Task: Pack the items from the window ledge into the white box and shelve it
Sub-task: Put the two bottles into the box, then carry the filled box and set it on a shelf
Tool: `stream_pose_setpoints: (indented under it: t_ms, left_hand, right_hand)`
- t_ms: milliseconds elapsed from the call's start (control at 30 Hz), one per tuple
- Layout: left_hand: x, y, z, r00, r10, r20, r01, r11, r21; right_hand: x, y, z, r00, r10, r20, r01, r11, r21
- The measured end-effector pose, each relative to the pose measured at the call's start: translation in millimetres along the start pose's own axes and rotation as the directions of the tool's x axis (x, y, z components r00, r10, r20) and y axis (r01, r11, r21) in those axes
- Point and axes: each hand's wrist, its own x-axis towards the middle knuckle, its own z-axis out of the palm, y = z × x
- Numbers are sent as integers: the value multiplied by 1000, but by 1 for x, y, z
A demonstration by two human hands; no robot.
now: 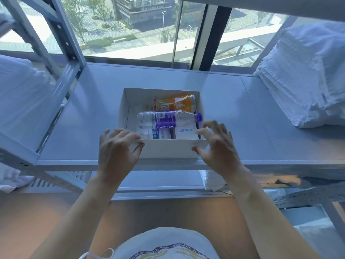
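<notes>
our left hand (117,146) and right hand (216,144) hover half-curled, gripping nothing, at the white box (168,148); a careless nudge could tip it off the shelf (242,109).

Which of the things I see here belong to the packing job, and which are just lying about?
Job:
white box on the shelf
orange bottle
clear water bottle
Anker carton
left hand and right hand, at the box's near corners

Lying about:
folded white linen
white bundle
</notes>
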Motion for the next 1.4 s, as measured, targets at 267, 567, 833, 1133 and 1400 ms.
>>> stream_pose_setpoints:
  t_ms: [267,567,833,1133,1400]
  left_hand:
    - [14,0,2,975,-7,223,-20,993,120]
    - [8,0,5,975,29,220,-70,981,180]
    - [9,-11,3,975,86,203,-111,987,116]
    - [6,-14,11,985,87,150,-101,991,88]
    - [-3,-3,17,998,9,57,-15,994,107]
  right_hand:
    - [19,-12,16,987,-18,160,36,993,-113]
    - [13,-18,21,992,37,118,-22,993,-119]
    - [3,-24,24,990,55,126,-36,988,-150]
    - [2,-24,21,992,27,120,-8,988,-156]
    - [8,-2,25,990,-116,74,122,990,-74]
